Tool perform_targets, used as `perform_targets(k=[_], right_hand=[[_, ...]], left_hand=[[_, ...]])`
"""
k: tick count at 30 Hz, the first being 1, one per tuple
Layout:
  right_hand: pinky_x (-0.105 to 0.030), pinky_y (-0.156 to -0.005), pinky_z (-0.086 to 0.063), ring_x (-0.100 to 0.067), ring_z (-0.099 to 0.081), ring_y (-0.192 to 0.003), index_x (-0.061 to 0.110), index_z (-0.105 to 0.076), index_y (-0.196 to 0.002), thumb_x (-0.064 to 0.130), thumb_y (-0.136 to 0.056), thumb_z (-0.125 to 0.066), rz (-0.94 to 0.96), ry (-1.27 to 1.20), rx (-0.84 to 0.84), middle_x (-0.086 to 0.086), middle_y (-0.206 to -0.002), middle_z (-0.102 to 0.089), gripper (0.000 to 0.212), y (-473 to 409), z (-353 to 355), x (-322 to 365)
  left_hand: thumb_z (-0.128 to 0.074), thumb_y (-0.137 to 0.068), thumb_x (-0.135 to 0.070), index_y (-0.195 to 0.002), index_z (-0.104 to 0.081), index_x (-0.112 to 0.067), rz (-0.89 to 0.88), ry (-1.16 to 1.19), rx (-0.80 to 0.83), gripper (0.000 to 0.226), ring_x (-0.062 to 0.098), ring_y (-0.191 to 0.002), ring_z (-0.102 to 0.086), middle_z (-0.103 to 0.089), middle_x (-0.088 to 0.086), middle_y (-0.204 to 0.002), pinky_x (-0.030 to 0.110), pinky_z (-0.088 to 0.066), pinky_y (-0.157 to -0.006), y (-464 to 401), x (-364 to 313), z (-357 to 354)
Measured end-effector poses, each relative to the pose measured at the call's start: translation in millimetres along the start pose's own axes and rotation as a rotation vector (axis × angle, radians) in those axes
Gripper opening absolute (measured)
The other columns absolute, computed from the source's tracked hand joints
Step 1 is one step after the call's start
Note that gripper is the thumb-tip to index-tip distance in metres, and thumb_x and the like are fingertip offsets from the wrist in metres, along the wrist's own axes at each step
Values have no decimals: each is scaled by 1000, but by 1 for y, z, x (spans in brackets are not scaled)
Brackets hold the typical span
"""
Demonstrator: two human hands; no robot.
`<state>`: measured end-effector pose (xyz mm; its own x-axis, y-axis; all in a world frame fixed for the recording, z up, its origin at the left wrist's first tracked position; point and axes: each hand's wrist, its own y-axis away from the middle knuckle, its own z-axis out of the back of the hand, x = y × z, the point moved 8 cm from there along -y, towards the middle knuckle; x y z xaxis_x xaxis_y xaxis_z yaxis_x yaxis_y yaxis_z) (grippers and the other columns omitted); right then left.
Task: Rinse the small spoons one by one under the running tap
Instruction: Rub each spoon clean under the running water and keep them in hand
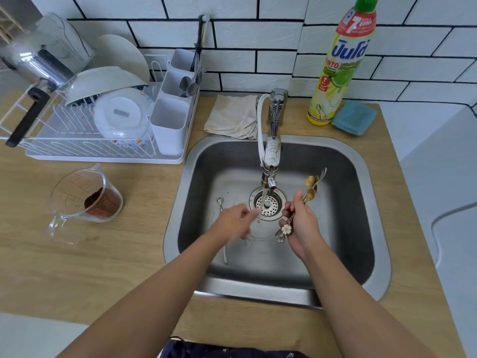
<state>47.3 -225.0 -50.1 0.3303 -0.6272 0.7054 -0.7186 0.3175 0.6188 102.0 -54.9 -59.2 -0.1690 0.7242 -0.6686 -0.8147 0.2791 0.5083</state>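
Water is seen running in a thin stream from the tap [269,161] down toward the drain strainer [268,205] of the steel sink [361,177]. A bunch of small spoons [311,187] is gripped in the right hand [300,223], fingers curled round the handles; gold bowls stick out above the hand, away from the person, and flower-shaped handle ends [286,229] hang out below it. The bunch is held just right of the stream, not under it. The left hand [233,223] is blurred by motion; its fingertips are reaching to the stream, and something thin seems to be held there, but whether a spoon is pinched cannot be told. One more spoon [222,228] lies on the sink floor, left of the drain, partly covered by the left hand.

On the wooden table [103,254], left of the sink, a glass measuring cup [85,200] with dark brown grounds is set. Behind it a white dish rack [90,140] is loaded with bowls, a plate and a pot [33,73], and cutlery is stood in its holder [173,120]. A folded cloth [232,116] lies behind the sink, left of the tap base. A dish soap bottle [338,63] stands to the right, a blue sponge [354,117] just beside it.
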Motion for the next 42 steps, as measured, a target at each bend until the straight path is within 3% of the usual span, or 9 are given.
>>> perform_targets(k=[4, 10, 17, 21, 25, 28, 32, 40, 42], right_hand=[[-24, -57, -54, -7, -57, -56, 17, -47, -72, 41, -106, -50, -38, -102, 24, 3, -69, -61, 42, -1, 2, -4], [-19, -38, -27, -5, -30, -41, 14, -50, -81, 43, -108, -46, 8, -118, 81, 2, -72, -55, 39, -1, -2, 1], [-20, -36, -22, -6, -23, -39, 14, -55, -78, 42, -106, -51, -16, -30, 45, 4, -69, -68, 40, -1, 0, -5], [-20, -36, -22, -6, -23, -39, 18, -69, -87, 40, -99, -66, -2, 117, -58, 5, -77, -68, 25, -5, 7, -11], [-22, -38, -22, -9, -22, -44, 22, -72, -109, 36, -90, -77, -18, 208, -123, 14, -54, -47, 24, -8, 10, -22], [-20, -43, -30, -3, -34, -40, 26, -71, -111, 30, -87, -82, 2, 257, -72, 11, -65, -59, 27, -7, 1, -25], [-19, -62, -44, 3, -69, -60, 20, -68, -117, 12, -83, -85, 84, 303, -18, 1, -90, -77, 39, -7, -10, -21], [-17, -61, -45, -4, -66, -65, 20, -74, -92, 26, -92, -75, 160, 359, -92, 10, -72, -76, 6, -14, -10, -15], [-21, -71, -50, -3, -72, -74, 23, -74, -90, 31, -100, -65, 186, 390, -81, 11, -74, -78, 16, -14, -12, -17]], left_hand=[[-59, -97, -34, -135, -44, -5, 212, -380, -169, 50, 36, -116, -58, -58, 20, -128, 39, -48, -89, -26, 54, 25], [-51, -98, -17, -128, -48, -8, 208, -518, -194, 32, 38, -108, -62, -59, 21, -123, 43, -52, -81, -31, 63, 12], [-52, -96, -18, -113, -60, -11, 70, -564, -27, 20, 34, -106, -59, -62, 17, -118, 36, -49, -82, -29, 52, -9], [-52, -95, -19, -104, -58, -12, -50, -454, -18, 12, 33, -98, -57, -60, 16, -109, 31, -37, -74, -17, 27, -12], [-45, -97, -20, -93, -46, -16, -17, -34, 6, 6, 18, -64, -60, -67, 6, -87, 27, -43, -56, 1, 8, -12], [-43, -99, -25, -93, -45, -22, 3, 107, 39, 7, 11, -57, -55, -71, 0, -77, 23, -43, -53, 12, -1, -14], [-41, -102, -31, -89, -48, -31, -27, 123, 31, 15, 10, -57, -54, -67, -3, -70, 22, -42, -52, 21, -12, -17], [-38, -106, -36, -88, -47, -34, -78, 22, -24, 20, 10, -63, -57, -66, -3, -73, 23, -38, -53, 29, -24, -15], [-39, -106, -35, -97, -51, -31, -90, 14, -31, 16, 8, -63, -58, -66, -3, -75, 19, -38, -50, 28, -27, -13]])
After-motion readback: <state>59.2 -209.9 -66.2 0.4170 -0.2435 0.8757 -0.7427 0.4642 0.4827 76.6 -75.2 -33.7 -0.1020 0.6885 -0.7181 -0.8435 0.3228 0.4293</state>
